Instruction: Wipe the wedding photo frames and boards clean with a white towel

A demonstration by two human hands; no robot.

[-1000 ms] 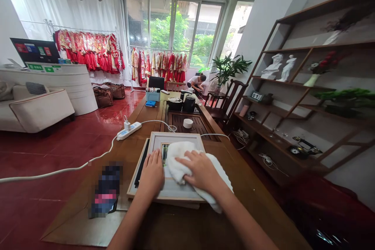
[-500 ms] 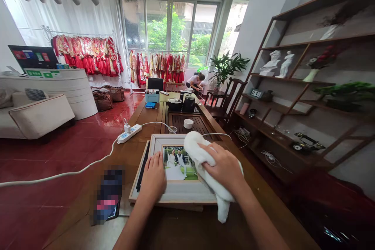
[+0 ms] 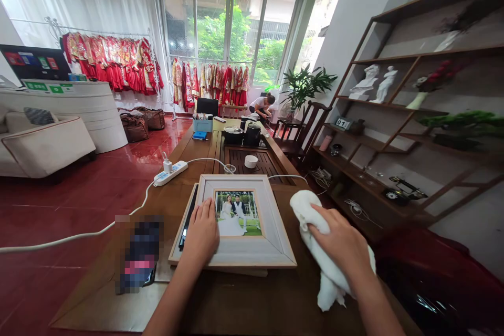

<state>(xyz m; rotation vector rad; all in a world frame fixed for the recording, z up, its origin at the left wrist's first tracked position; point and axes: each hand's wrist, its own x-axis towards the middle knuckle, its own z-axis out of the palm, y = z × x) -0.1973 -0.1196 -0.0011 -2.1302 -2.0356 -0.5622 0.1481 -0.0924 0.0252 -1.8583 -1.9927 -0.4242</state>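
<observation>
A framed wedding photo (image 3: 271,236) lies flat on the long wooden table (image 3: 252,304) in front of me. My left hand (image 3: 202,233) rests palm down on the frame's left border, its fingers touching the picture's edge. Off the frame's right side, over the table, my right hand (image 3: 342,244) grips a white cloth (image 3: 315,220). The cloth's loose end hangs below that hand. The whole photo is uncovered.
A white power strip (image 3: 170,172) with its cable lies on the table's left side, a blurred dark object (image 3: 139,254) near the left edge. Beyond the frame stand a tea tray, kettles (image 3: 244,134) and a white cup (image 3: 251,160). Shelves fill the right wall. A person crouches far back.
My right hand has carried the cloth off the picture, from its middle to the right, clear of the frame. The left hand has stayed on the frame.
</observation>
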